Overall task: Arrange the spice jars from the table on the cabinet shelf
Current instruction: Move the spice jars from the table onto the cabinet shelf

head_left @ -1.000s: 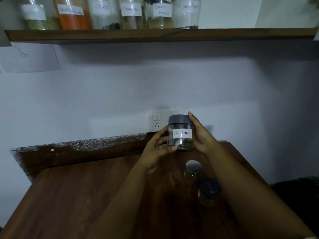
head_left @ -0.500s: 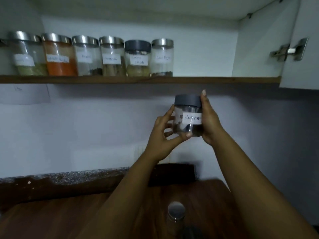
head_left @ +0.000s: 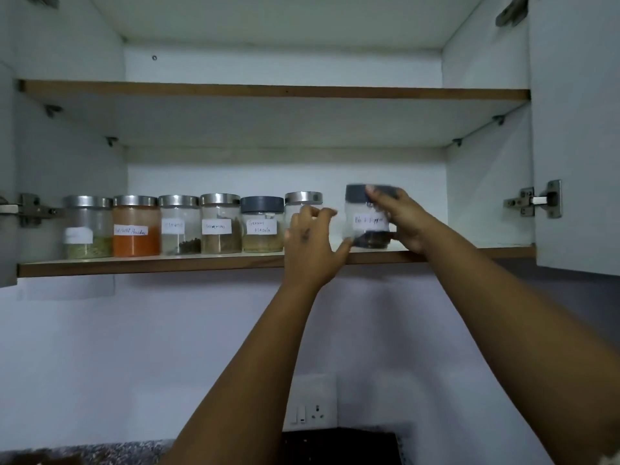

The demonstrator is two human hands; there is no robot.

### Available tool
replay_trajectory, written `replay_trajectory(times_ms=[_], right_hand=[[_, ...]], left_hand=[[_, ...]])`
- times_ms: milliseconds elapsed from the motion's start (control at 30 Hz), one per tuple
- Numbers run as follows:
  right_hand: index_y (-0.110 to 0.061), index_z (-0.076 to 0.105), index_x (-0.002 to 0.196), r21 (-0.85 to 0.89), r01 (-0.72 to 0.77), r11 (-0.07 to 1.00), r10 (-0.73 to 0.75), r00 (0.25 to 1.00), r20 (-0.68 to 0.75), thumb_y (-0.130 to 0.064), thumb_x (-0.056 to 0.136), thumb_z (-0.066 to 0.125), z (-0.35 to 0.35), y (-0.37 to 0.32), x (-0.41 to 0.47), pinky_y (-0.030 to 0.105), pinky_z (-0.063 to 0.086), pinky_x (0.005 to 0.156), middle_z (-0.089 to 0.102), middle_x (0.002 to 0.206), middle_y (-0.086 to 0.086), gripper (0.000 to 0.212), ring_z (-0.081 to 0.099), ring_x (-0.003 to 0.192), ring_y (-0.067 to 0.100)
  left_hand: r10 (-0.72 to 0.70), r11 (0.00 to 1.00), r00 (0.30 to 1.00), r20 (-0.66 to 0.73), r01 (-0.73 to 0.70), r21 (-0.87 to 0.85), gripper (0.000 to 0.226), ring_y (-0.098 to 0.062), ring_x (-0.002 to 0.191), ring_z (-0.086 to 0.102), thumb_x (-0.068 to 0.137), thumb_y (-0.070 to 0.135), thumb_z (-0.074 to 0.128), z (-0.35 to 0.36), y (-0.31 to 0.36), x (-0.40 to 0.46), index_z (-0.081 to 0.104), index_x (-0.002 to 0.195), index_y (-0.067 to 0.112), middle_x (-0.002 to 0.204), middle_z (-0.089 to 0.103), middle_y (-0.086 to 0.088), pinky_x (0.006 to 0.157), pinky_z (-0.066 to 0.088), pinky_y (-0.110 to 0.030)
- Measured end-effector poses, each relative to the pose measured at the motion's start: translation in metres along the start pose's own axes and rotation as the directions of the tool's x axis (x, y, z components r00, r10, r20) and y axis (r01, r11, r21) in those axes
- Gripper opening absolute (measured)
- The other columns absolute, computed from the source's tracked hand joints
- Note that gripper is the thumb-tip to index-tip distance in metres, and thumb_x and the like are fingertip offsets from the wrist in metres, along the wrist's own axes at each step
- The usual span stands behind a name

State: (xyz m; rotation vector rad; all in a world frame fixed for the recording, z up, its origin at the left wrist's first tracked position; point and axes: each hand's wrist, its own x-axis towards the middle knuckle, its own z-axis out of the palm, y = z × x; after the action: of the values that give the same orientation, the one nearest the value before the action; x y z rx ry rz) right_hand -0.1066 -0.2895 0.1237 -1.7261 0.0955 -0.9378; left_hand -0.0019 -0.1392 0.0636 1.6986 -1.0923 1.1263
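The black pepper jar (head_left: 367, 218) with the dark grey lid is at the lower cabinet shelf (head_left: 151, 265), to the right of the row of jars; its picture is blurred, so you cannot tell if its bottom already rests on the board. Your right hand (head_left: 401, 219) grasps it from the right side, with the fingers curled over the lid and the label facing you. Your left hand (head_left: 313, 245) has loosely bent fingers; only its thumb reaches to the lower left edge of the jar, and whether it really touches is not clear. Behind this hand stands a steel-lid jar (head_left: 303, 204), partly hidden. Further left are the garam masala jar (head_left: 262, 226) and four more labelled jars.
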Motion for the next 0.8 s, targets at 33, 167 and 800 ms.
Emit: replay_trajectory(times_ms=[33,167,800], right_hand=[[-0.025,0.036,0.141,-0.084,-0.033,0.996,0.035,0.999,0.022,-0.053,0.078,0.072,-0.002,0.004,0.007,0.042,0.051,0.09,0.059,0.127,0.003,0.078,0.059,0.112,0.021],[-0.029,0.034,0.139,-0.251,-0.071,0.965,0.084,0.996,0.04,-0.054,0.077,0.073,-0.003,0.014,0.035,0.051,0.049,0.098,0.058,0.127,0.002,0.078,0.06,0.11,0.022],[-0.018,0.044,0.139,-0.215,-0.189,0.958,0.225,0.961,0.162,-0.061,0.092,0.045,0.008,0.036,0.058,0.042,0.041,0.108,0.059,0.126,0.0,0.064,0.056,0.117,0.023]], left_hand=[[0.003,1.0,0.993,-0.117,0.0,0.027,0.035,-0.024,0.098,0.051,0.078,0.035,0.071,0.006,-0.006,-0.002,0.061,0.105,0.015,0.106,0.053,-0.006,0.083,0.049,-0.045],[0.088,0.977,0.938,-0.336,-0.016,0.212,0.022,-0.021,0.067,0.046,0.086,0.027,0.059,0.023,-0.032,-0.022,0.052,0.071,0.012,0.074,0.049,-0.003,0.061,0.036,-0.033],[0.15,0.954,0.934,-0.324,-0.05,0.296,0.022,-0.019,0.07,0.042,0.094,0.027,0.049,0.028,-0.04,-0.03,0.053,0.075,0.015,0.075,0.048,-0.001,0.066,0.021,-0.03]])
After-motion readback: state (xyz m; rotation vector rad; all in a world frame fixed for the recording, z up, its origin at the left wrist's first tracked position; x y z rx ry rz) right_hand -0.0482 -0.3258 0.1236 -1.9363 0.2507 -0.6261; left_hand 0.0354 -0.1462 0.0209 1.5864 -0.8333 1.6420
